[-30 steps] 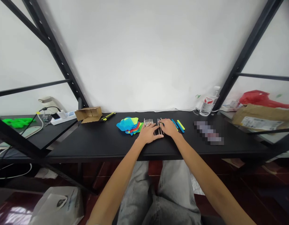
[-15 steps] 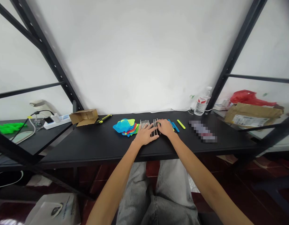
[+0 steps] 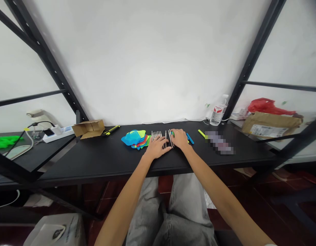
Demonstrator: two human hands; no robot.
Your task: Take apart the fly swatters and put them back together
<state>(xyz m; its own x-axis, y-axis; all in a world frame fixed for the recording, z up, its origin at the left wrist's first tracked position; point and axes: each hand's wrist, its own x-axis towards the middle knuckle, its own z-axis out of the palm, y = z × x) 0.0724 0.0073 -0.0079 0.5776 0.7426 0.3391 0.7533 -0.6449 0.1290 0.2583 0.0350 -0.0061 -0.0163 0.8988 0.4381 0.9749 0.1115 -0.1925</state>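
Observation:
My left hand lies over a row of thin metal sticks on the black desk, palm down with its fingers spread. Some stick ends show beyond its fingers. Just right of it, a few more metal sticks stand apart from the row, beside the thumb side of my right hand. That hand has its fingers bent and closed; a bit of green shows at them, but what they hold is hidden. Blue, yellow and red mesh-textured pieces are heaped left of my left hand. Beyond my right hand lies a blue stick.
A yellow stick lies farther right, against a pixelated patch. Behind stands a water bottle. An open cardboard box and a yellow-black cutter-like tool are at left. Black metal posts frame the desk.
The yellow stick has shifted right and turned toward the pixelated patch. Near my right hand, one blue stick shows where two did. The separate metal sticks sit slightly farther from the row.

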